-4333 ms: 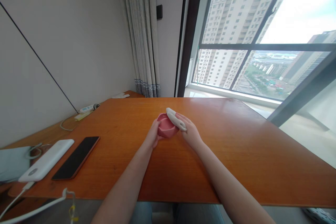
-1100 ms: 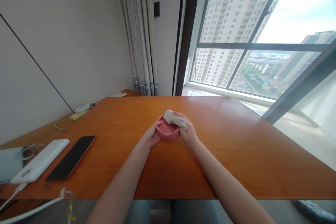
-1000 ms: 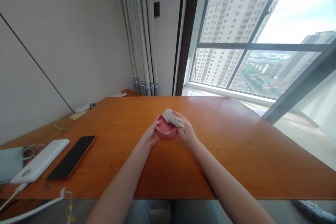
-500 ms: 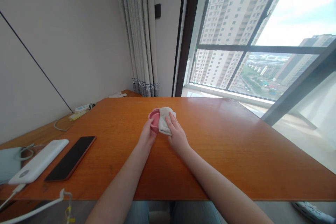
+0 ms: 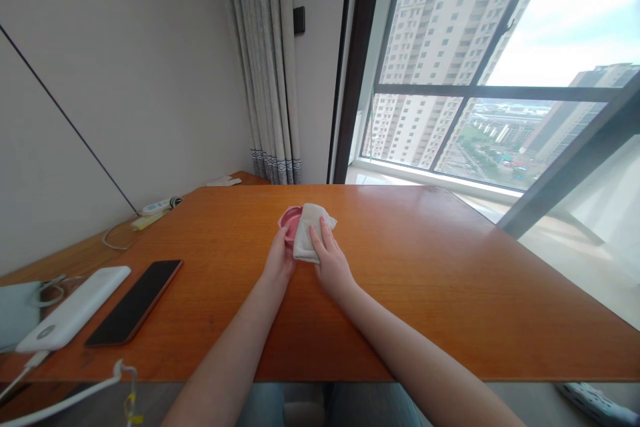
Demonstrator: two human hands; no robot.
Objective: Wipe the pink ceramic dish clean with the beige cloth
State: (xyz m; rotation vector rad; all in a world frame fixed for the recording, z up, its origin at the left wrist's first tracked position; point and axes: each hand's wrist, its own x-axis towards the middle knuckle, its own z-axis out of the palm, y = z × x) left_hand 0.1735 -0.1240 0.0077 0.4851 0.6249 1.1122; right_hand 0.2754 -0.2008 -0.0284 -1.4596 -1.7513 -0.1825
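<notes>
A pink dish (image 5: 290,219) with a raised rim is held above the middle of the wooden table, tilted toward me. My left hand (image 5: 281,255) grips its left, near edge with the thumb on the rim. Over the dish's right part lies a folded white cloth (image 5: 309,230). My right hand (image 5: 331,260) presses this cloth against the dish, fingers laid along it. The cloth hides the right side of the dish.
On the table (image 5: 425,280) at left lie a black phone (image 5: 136,301) and a white power bank (image 5: 75,307) with a cable. A power strip (image 5: 155,207) sits by the wall. A white cable (image 5: 75,395) hangs at the front left edge.
My right hand and the cloth have shifted slightly left, so the cloth covers more of the dish. The dish, still in my left hand, has moved a little left.
</notes>
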